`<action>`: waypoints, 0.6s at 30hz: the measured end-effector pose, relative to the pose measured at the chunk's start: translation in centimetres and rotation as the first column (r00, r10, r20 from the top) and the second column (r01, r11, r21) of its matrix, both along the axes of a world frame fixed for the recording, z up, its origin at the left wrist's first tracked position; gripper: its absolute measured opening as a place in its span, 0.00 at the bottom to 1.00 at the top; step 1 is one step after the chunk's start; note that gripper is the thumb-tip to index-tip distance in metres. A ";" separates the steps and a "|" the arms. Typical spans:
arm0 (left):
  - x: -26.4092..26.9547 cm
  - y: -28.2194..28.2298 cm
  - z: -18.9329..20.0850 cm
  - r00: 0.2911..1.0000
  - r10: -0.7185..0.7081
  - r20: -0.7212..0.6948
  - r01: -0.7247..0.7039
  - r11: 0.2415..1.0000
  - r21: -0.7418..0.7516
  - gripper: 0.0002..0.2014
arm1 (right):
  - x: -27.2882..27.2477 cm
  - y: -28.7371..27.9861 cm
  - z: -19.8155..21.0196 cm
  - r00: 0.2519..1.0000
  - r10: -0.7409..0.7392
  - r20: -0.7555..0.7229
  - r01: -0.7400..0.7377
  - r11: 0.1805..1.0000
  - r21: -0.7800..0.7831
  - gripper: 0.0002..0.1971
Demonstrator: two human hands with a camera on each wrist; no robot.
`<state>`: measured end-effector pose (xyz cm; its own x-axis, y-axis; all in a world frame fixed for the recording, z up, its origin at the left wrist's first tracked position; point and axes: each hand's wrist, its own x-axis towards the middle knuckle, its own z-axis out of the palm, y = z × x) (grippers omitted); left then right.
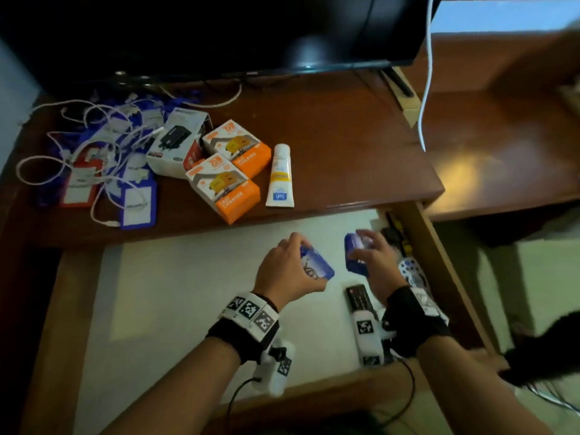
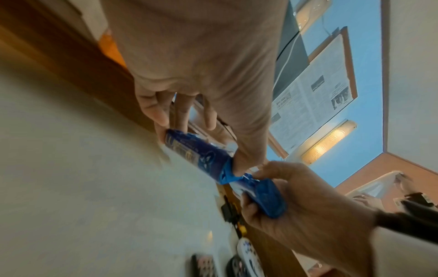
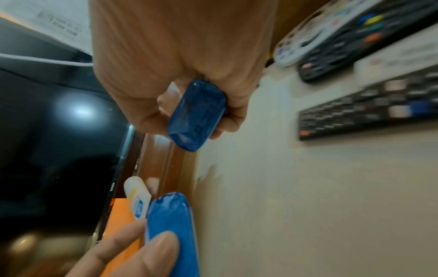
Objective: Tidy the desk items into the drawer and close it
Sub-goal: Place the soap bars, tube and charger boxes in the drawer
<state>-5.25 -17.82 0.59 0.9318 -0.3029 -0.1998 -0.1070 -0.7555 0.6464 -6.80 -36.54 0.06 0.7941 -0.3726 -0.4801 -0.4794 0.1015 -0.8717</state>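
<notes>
You're mid-deposit: left hand and right hand each pinch a blue pack in curled fingers over the drawer, lower centre. Next: lower, release.

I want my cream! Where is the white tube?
In the head view the white tube lies on the desk, near its front edge above the open drawer, just right of the orange boxes.

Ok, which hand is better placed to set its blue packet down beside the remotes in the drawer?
Right. The right hand holds its blue packet just beside the remotes at the drawer's right side; the left hand is nearer the middle.
</notes>
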 end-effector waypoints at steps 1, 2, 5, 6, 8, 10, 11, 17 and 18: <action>-0.9 0.8 -0.7 0.999 -0.008 -0.045 0.009 1.000 0.016 0.32 | -2.1 0.7 -0.4 0.999 -0.023 -0.039 0.024 1.000 0.019 0.25; -1.7 1.4 -1.4 0.996 -0.018 -0.084 0.021 0.999 0.028 0.32 | -4.1 1.3 -0.7 0.996 -0.035 -0.083 0.037 0.999 0.020 0.27; -3.9 2.6 -3.2 0.980 -0.079 -0.185 0.092 0.994 0.061 0.34 | -8.9 2.0 -0.8 0.988 -0.028 -0.149 0.033 0.999 0.035 0.27; -4.5 2.6 -3.7 0.971 -0.103 -0.214 0.121 0.990 0.073 0.35 | -10.1 2.0 -0.5 0.988 -0.024 -0.155 0.028 0.999 0.021 0.25; -5.3 2.3 -4.5 0.954 -0.137 -0.265 0.164 0.983 0.083 0.35 | -11.8 1.6 -0.5 0.983 -0.027 -0.182 0.019 0.999 -0.047 0.24; -5.8 1.5 -5.1 0.941 -0.156 -0.302 0.187 0.979 0.079 0.36 | -12.8 1.1 -0.8 0.976 0.006 -0.219 -0.030 0.994 -0.103 0.25; -6.0 1.0 -5.4 0.935 -0.162 -0.315 0.195 0.978 0.078 0.36 | -13.0 0.8 -1.1 0.972 0.030 -0.233 -0.059 0.991 -0.120 0.26; -6.9 -1.0 -6.8 0.894 -0.183 -0.409 0.246 0.964 0.106 0.39 | -11.9 0.3 -3.6 0.909 0.220 -0.353 -0.337 0.888 -0.313 0.27; -7.0 -1.0 -6.8 0.886 -0.166 -0.433 0.233 0.967 0.107 0.40 | -11.7 0.4 -4.1 0.896 0.245 -0.370 -0.371 0.872 -0.321 0.26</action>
